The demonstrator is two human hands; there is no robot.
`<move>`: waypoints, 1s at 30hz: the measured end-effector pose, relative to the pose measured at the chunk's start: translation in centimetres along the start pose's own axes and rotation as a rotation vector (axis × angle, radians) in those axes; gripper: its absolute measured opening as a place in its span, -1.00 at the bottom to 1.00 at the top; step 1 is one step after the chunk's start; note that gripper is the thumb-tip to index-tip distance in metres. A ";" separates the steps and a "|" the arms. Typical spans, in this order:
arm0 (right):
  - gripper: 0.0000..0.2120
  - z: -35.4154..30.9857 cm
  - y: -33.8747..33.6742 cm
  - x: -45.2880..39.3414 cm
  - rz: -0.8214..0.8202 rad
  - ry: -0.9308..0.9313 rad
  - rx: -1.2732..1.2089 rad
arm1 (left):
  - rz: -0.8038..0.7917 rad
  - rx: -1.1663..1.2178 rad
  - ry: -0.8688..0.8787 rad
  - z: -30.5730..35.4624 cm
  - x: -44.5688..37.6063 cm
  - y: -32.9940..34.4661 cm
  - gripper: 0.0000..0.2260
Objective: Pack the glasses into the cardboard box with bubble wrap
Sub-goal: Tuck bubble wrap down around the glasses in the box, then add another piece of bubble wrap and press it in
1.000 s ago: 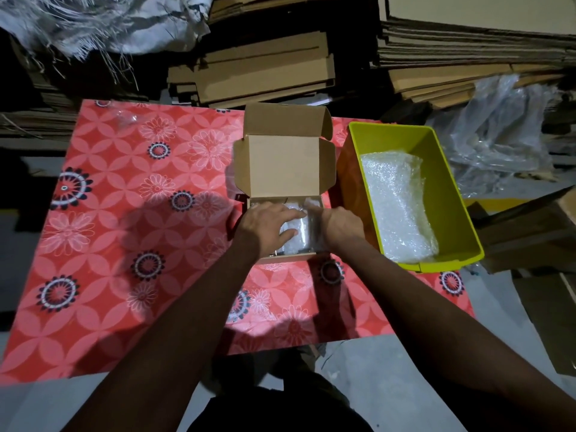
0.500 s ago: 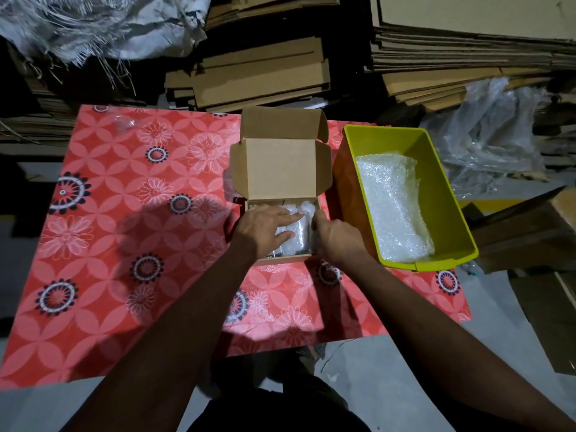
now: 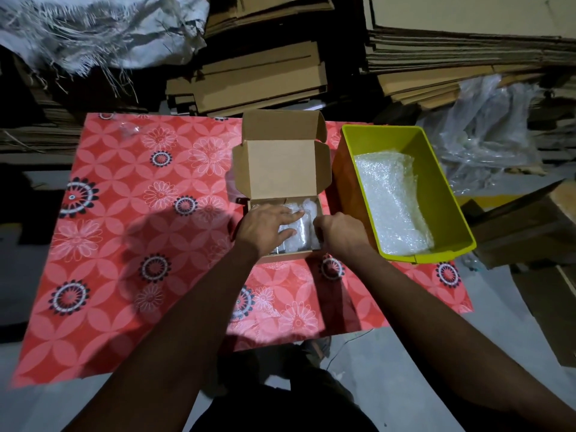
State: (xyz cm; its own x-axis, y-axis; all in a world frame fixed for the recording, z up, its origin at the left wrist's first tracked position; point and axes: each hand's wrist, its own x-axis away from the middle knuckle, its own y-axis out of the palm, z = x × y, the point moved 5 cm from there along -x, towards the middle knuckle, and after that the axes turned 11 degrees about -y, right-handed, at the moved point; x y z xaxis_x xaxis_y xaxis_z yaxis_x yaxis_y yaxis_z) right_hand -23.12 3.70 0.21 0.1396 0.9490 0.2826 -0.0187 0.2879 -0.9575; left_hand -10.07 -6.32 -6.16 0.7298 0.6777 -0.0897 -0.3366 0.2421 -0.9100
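The left hand (image 3: 268,227) pressed flat, its grip released, on the soft bubble-wrapped glasses (image 3: 300,227); beside that, the right hand (image 3: 338,232) pinched the wrap. Likely fragile: hold the padded sides.

both forearms reach forward, left hand (image 3: 268,227) flat with fingers spread, right hand (image 3: 338,232) curled in a closed grip.

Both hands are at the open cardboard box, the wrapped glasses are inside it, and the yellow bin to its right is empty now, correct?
Not quite. The head view shows the yellow bin still holds a sheet of bubble wrap. The rest stands: left hand and right hand are at the open cardboard box, wrapped glasses inside.
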 end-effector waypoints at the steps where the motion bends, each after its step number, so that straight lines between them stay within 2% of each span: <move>1: -0.85 -0.3 0.3 0.0 -0.011 -0.007 0.016 | -0.004 0.000 0.000 0.1 0.0 0.0 -0.60; 6: -0.90 -0.7 2.1 -0.4 0.034 -0.004 -0.030 | -0.005 -0.010 -0.001 0.5 0.3 -0.3 -0.60; 10: -0.92 0.9 1.4 -0.7 0.092 -0.076 -0.267 | 0.084 0.055 0.029 0.6 0.7 -1.0 -0.61; 11: -0.94 1.4 0.3 -0.4 0.189 -0.103 -0.350 | 0.100 0.047 0.028 0.5 0.7 -1.0 -0.61; 13: -0.93 3.1 -2.5 1.0 0.497 -0.099 -0.487 | 0.117 -0.002 -0.002 0.9 0.6 -0.9 -0.59; 15: -0.93 6.2 -4.4 2.8 0.789 0.033 -0.582 | 0.144 -0.061 -0.033 1.3 0.6 -0.6 -0.61; 17: -0.95 10.3 -4.0 3.6 0.893 0.215 -0.655 | 0.186 -0.084 -0.076 1.7 0.7 -0.6 -0.66; 18: -0.95 12.5 -2.9 3.4 0.841 0.284 -0.674 | 0.215 -0.064 -0.094 1.9 0.8 -0.7 -0.69; 20: -0.90 16.4 0.2 2.1 0.573 0.368 -0.664 | 0.274 0.021 -0.112 2.8 0.9 -1.0 -0.71; 22: -0.75 18.8 2.8 1.3 0.292 0.375 -0.603 | 0.295 0.123 -0.157 4.1 0.6 -1.1 -0.67; 23: -0.67 19.6 3.6 1.1 0.201 0.360 -0.580 | 0.304 0.156 -0.179 5.0 0.3 -1.2 -0.66; 27: -0.48 20.7 5.5 0.6 -0.012 0.301 -0.486 | 0.336 0.202 -0.219 9.0 -0.5 -1.2 -0.69; 30: -0.60 20.9 6.3 0.0 -0.036 0.278 -0.474 | 0.352 0.201 -0.248 10.6 -1.0 -0.8 -0.73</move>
State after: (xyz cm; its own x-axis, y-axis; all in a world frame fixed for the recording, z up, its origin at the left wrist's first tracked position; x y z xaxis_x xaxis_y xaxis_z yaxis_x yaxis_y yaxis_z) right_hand -43.89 8.22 -4.63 0.3894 0.8515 0.3510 0.4301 0.1689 -0.8868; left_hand -16.79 0.16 -1.06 0.3947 0.8821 -0.2572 -0.6642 0.0805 -0.7432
